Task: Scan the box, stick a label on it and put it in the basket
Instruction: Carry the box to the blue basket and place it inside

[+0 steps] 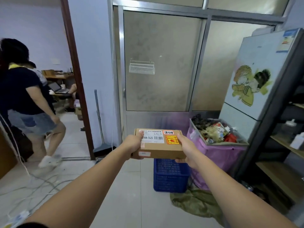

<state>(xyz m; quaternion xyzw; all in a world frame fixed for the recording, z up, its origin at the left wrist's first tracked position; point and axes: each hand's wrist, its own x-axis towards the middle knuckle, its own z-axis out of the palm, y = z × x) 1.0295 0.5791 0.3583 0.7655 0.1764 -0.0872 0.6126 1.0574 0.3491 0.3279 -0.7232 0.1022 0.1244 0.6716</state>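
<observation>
I hold a flat brown cardboard box point(162, 149) out in front of me with both arms stretched. My left hand point(134, 143) grips its left end, thumb on top over a white barcode label. My right hand point(185, 148) grips its right end, thumb beside an orange-red warning sticker. A small pale label sits on the box's front side. Directly below the box stands a blue plastic basket point(171, 176) on the tiled floor; its inside is mostly hidden by the box.
A purple-lined bin point(218, 150) full of rubbish stands right of the basket, a green cloth point(195, 204) lies in front. A fridge point(256, 79) and shelving point(286, 145) line the right. Another person point(28, 102) walks at the left doorway; cables point(32, 183) cross the floor.
</observation>
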